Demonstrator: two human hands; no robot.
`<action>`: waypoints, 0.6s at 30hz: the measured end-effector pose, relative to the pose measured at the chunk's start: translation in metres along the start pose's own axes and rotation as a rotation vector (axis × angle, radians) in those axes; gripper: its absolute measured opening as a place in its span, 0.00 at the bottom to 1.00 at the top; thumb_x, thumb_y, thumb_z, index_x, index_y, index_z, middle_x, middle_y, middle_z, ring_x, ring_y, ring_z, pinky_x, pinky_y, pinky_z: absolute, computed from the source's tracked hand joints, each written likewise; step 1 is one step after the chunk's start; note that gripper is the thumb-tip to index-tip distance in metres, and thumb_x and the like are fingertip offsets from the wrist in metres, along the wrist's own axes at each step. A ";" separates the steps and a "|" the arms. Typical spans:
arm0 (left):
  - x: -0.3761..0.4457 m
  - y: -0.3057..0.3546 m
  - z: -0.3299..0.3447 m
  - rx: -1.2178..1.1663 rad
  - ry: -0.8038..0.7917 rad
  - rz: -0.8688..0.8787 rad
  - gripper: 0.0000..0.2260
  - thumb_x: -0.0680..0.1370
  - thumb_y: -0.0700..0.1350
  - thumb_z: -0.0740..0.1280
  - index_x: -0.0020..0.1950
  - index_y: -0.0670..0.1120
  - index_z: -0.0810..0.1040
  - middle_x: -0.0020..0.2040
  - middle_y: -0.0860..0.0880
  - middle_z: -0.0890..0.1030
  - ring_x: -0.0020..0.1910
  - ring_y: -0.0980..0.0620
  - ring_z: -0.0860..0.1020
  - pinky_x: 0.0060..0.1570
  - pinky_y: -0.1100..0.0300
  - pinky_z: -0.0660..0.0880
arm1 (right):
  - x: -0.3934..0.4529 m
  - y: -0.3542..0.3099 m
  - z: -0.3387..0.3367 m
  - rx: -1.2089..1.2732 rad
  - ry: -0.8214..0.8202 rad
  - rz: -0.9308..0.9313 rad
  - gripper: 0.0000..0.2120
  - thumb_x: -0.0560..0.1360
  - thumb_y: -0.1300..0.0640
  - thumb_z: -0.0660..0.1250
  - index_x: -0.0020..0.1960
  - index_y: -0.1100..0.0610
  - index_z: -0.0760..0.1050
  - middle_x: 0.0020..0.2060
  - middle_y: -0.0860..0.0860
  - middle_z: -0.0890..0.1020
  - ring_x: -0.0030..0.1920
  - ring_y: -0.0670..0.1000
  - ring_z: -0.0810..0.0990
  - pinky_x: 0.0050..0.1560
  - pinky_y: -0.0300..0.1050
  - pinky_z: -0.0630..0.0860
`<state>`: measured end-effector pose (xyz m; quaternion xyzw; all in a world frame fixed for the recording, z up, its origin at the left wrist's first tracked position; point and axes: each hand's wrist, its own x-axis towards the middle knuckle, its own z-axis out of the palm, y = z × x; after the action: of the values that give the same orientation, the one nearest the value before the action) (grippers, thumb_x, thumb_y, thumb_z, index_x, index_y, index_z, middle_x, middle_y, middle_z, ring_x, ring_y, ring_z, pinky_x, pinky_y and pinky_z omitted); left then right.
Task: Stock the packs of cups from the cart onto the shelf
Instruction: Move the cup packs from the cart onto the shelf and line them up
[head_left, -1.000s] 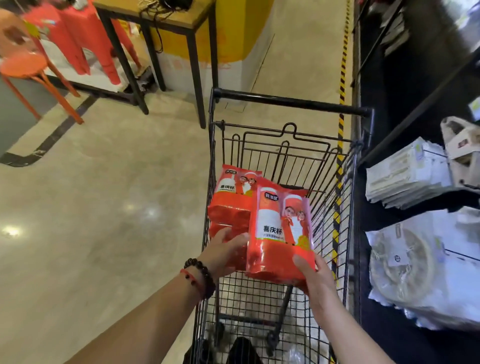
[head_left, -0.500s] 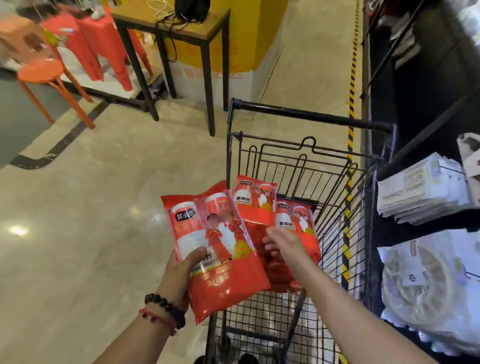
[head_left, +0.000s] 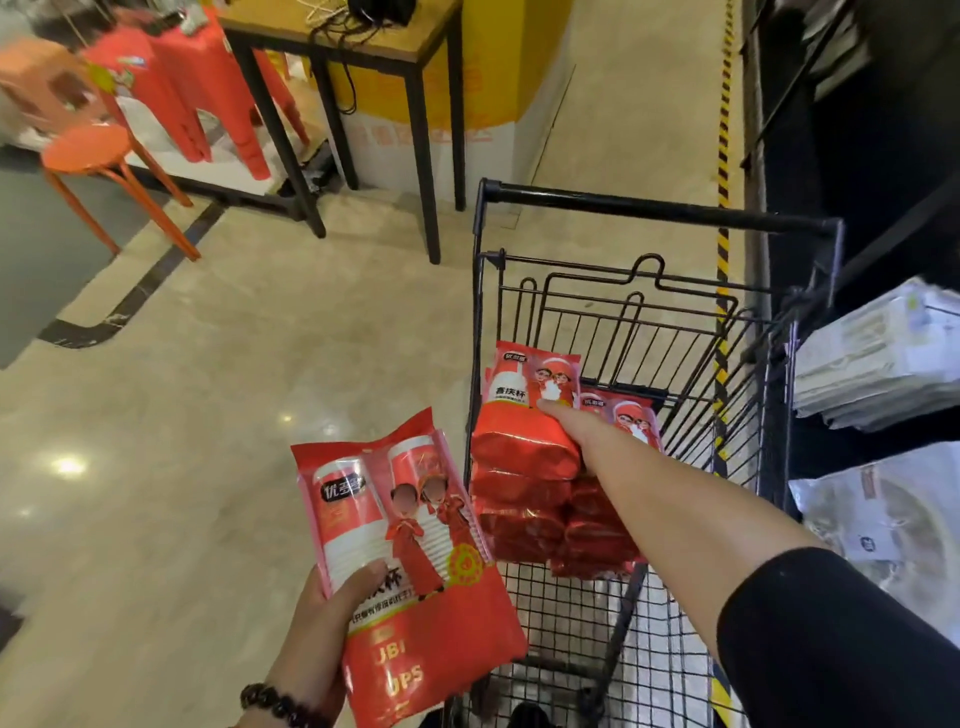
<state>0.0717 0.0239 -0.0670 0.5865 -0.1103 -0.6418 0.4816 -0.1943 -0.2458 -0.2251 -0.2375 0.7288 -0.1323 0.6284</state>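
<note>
Lower centre of frame: our left hand grips a red pack of cups, thumb curled over its front, pack tilted and held left of the cart, outside it. Right of centre: our right hand reaches into the cart, fingers wrapped round the top pack of a stack of red packs in the basket. Right edge: dark shelf with white wrapped goods, just beside the cart. Upper left: wooden table, orange stool, red stools on the tiled floor.
</note>
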 end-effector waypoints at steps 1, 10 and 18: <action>-0.001 -0.001 0.001 0.014 0.000 0.001 0.35 0.60 0.49 0.79 0.66 0.47 0.74 0.57 0.36 0.82 0.54 0.31 0.81 0.56 0.31 0.74 | -0.008 -0.002 -0.001 0.019 0.002 -0.017 0.52 0.42 0.32 0.81 0.63 0.50 0.76 0.50 0.57 0.85 0.46 0.61 0.86 0.50 0.66 0.81; -0.001 0.001 0.022 0.095 0.010 -0.003 0.34 0.62 0.48 0.79 0.65 0.47 0.74 0.56 0.37 0.83 0.51 0.32 0.82 0.53 0.31 0.75 | -0.155 0.024 -0.034 0.122 0.135 -0.333 0.33 0.62 0.49 0.82 0.59 0.52 0.68 0.52 0.52 0.83 0.48 0.54 0.84 0.55 0.54 0.81; 0.007 -0.011 0.042 0.423 -0.011 0.063 0.35 0.55 0.57 0.81 0.58 0.47 0.79 0.49 0.42 0.86 0.44 0.40 0.85 0.47 0.38 0.80 | -0.245 0.125 -0.084 0.160 0.402 -0.411 0.39 0.64 0.51 0.82 0.68 0.47 0.64 0.54 0.45 0.81 0.50 0.47 0.82 0.54 0.51 0.80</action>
<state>0.0314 0.0064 -0.0672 0.6672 -0.2636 -0.5921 0.3671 -0.2755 -0.0224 -0.0628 -0.2991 0.7625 -0.3580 0.4483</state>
